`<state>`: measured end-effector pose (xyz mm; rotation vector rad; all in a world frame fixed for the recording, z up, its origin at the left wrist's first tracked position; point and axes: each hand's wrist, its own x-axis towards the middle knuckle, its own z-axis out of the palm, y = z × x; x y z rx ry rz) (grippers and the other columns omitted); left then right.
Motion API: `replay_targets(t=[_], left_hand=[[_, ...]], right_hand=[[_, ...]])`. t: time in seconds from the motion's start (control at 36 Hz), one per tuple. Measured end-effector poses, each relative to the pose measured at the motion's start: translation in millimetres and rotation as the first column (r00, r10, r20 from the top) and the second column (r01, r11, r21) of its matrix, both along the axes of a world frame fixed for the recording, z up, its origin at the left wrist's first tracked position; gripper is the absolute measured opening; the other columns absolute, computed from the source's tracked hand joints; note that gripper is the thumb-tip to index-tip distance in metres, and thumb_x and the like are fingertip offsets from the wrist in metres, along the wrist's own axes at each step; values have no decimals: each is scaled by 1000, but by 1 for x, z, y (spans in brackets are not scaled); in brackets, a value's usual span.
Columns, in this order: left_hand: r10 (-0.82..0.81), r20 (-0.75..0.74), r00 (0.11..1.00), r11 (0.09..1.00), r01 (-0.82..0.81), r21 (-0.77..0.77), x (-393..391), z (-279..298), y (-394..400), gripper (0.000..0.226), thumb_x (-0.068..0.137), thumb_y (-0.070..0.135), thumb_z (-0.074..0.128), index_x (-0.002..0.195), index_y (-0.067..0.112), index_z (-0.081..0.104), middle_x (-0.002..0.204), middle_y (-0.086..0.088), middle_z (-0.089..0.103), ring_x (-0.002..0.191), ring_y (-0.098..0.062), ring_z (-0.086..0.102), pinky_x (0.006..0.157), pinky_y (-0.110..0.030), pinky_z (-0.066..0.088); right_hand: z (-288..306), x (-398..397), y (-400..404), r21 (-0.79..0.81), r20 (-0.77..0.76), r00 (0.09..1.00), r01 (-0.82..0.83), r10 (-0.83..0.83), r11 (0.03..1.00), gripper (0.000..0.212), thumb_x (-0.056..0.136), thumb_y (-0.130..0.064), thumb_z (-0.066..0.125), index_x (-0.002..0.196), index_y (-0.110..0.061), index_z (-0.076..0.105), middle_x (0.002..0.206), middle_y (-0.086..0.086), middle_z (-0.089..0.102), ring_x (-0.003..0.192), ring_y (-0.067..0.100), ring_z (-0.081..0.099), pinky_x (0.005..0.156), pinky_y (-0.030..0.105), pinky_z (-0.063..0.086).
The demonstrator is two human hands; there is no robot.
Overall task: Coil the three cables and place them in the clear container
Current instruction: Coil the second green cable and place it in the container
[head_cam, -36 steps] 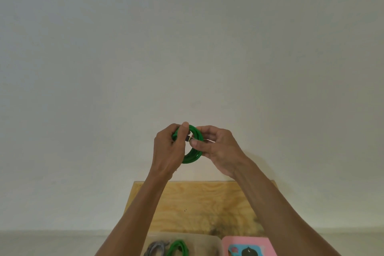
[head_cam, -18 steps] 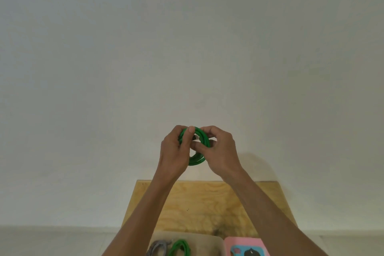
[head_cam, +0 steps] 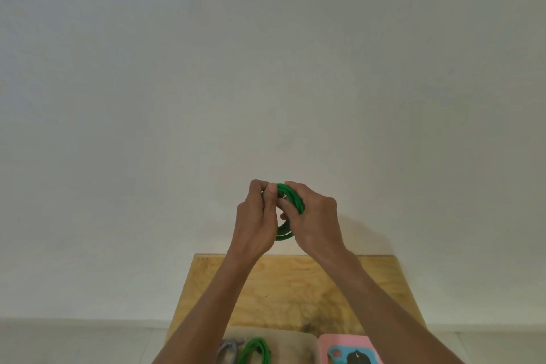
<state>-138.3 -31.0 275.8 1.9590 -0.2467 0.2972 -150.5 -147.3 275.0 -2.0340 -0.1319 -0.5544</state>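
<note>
My left hand (head_cam: pixel 256 216) and right hand (head_cam: pixel 314 217) both grip the coiled green cable (head_cam: pixel 291 196), raised before the wall. Below, a grey cable (head_cam: pixel 229 349) and green cable (head_cam: pixel 255 350) lie in the clear container (head_cam: pixel 298 340).

Green cable (head_cam: pixel 291 198) looks like smooth, slightly glossy plastic, coiled tight. Table (head_cam: pixel 295 289) below is bare plywood, matt, grain showing, a dark smudge on it. Wall (head_cam: pixel 266 68) behind is flat matt paint. Pink box (head_cam: pixel 348 346) is smooth.
</note>
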Motion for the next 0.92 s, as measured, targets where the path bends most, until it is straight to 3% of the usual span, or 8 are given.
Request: replay_targets(t=[0.08, 0.22, 0.33, 0.47, 0.58, 0.69, 0.81, 0.92], left_hand=[[3, 11, 1000, 1000, -3, 9, 0, -1, -1, 30, 108, 31, 30, 100, 11, 50, 70, 9, 60, 52, -1, 54, 52, -15, 41], [-16, -25, 1000, 997, 18, 69, 4, -7, 4, 25, 107, 33, 32, 107, 15, 50, 76, 3, 64, 54, -4, 56, 56, -25, 47], [-14, -26, 1000, 997, 16, 76, 4, -11, 8, 24, 107, 33, 36, 106, 14, 50, 80, 0, 68, 55, -3, 56, 55, -17, 44], [-11, -51, 999, 998, 15, 68, 1, -14, 5, 24, 108, 31, 33, 106, 13, 49, 69, 2, 59, 52, 0, 53, 51, -13, 39], [-15, -61, 998, 997, 20, 73, 1, -15, 4, 23, 108, 29, 32, 108, 11, 48, 69, 2, 59, 50, 2, 54, 48, -11, 39], [-36, -95, 995, 998, 42, 54, -1, -21, 7, 23, 108, 28, 35, 109, 10, 49, 73, 0, 61, 51, 3, 55, 47, -11, 40], [-41, -108, 993, 995, 51, 91, -2, -32, 8, 23, 107, 31, 36, 109, 12, 50, 75, 0, 64, 56, -1, 57, 53, -12, 42], [-63, -128, 990, 994, 74, 85, -5, -37, 8, 24, 108, 29, 35, 106, 11, 51, 68, 4, 58, 53, 1, 54, 53, -12, 40]], right_hand=[[-8, 2, 6, -90, 112, 992, 71, -61, 993, 16, 96, -16, 62, 110, -13, 69, 80, 4, 71, 70, 20, 67, 66, 36, 55], [-17, 3, 13, -139, 148, 981, 147, -126, 979, 36, 93, -9, 65, 129, -4, 62, 99, 8, 68, 79, 13, 59, 74, 3, 37], [-15, 5, 7, -222, 73, 997, 56, -40, 974, 34, 94, -13, 63, 128, -11, 63, 108, 6, 68, 91, 21, 64, 80, 20, 44], [-25, 10, 8, -300, 164, 981, 150, -104, 942, 19, 92, -13, 62, 109, -9, 68, 91, 8, 70, 74, 28, 67, 64, 41, 55], [-36, 11, 13, -256, 200, 969, 195, -145, 947, 22, 90, -6, 65, 111, -3, 69, 92, 12, 72, 73, 31, 69, 62, 38, 57], [-43, 5, 17, -263, 216, 973, 141, -84, 954, 34, 92, -12, 57, 122, -2, 66, 105, 11, 71, 82, 23, 70, 69, 24, 52], [-50, 5, 10, -297, 179, 980, 137, -86, 945, 26, 90, -11, 60, 114, -11, 71, 96, 7, 72, 76, 25, 70, 62, 36, 58], [-58, 5, 8, -257, 162, 980, 151, -111, 954, 19, 85, -1, 68, 102, -8, 73, 83, 5, 71, 67, 22, 65, 59, 33, 54]])
